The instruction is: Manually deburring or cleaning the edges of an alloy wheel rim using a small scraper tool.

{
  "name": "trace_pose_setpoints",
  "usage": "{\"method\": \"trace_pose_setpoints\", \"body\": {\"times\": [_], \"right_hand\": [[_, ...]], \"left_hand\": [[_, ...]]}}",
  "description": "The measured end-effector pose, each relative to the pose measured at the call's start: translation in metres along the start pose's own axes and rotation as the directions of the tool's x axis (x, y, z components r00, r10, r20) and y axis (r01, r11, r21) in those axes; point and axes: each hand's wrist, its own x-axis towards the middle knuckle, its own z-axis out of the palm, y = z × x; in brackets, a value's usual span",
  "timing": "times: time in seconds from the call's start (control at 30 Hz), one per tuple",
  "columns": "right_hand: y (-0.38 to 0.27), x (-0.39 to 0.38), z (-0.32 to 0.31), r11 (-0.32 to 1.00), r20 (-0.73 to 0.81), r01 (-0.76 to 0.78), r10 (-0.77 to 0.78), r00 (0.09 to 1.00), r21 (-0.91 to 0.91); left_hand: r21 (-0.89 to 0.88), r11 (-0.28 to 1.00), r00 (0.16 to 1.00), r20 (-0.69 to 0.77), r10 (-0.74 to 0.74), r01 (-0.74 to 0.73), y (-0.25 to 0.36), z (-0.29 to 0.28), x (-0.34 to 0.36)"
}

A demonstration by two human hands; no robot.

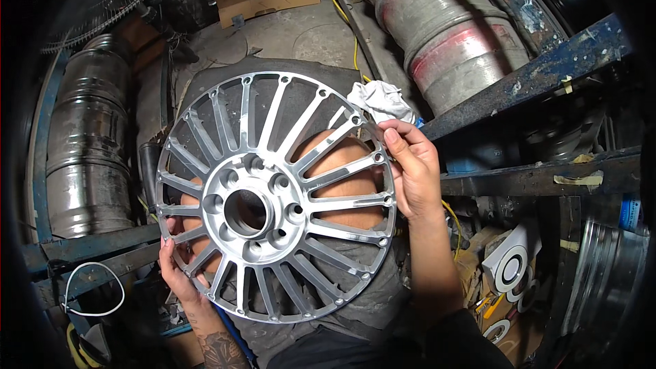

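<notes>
With left hand, cupping the near-left rim of a silver spoked wheel face, curling fingers around the edge; with right hand, pinching the far-right edge between thumb and fingers (too dark at the fingertips for telling whether also pinching something thin there). Holding the wheel face over the bare knees, visible through the gaps, and facing its hub upward; being unable to tell whether touching them or sitting just above. For doing this hold well, probably best sharing the load between both sides, gripping opposite points of the rim rather than the slender spokes, and guarding fingertips against any raw edges around the gaps. Also worth resting some weight on the knees, then feeling along the rim without letting it tip. Minding, too, the white rag lying just beyond the far-right rim, and giving clearance to the blue steel rack standing to the right, in case of swinging the metal too wide.
</notes>
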Motion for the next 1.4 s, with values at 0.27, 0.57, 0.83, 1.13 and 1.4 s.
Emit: {"method": "trace_pose_setpoints", "body": {"times": [0.27, 0.57, 0.83, 1.13, 1.4], "right_hand": [[0.003, -0.021, -0.011, 0.990, 0.026, 0.028, -0.024, 0.999, -0.136], [0.010, -0.065, -0.017, 0.915, -0.032, 0.193, -0.218, 0.975, -0.355], [0.021, -0.098, -0.021, 0.886, -0.046, 0.225, -0.266, 0.963, -0.405], [0.035, -0.141, -0.029, 0.653, 0.171, 0.433, -0.427, 0.888, -0.622], [0.041, -0.137, -0.026, 0.906, -0.146, 0.262, -0.324, 0.935, -0.333]], "left_hand": [[0.047, 0.999, 1.000, 0.000, 0.025, -0.025, 0.003, -0.005, -0.002], [0.001, 1.000, 0.999, 0.035, -0.005, 0.005, 0.004, -0.010, -0.003], [0.056, 0.998, 0.999, -0.052, -0.005, 0.008, 0.004, -0.012, -0.001], [0.102, 0.995, 0.996, -0.084, 0.019, -0.011, 0.003, -0.026, 0.001], [0.038, 0.998, 0.999, 0.011, -0.047, 0.046, 0.013, -0.015, 0.003]]}}
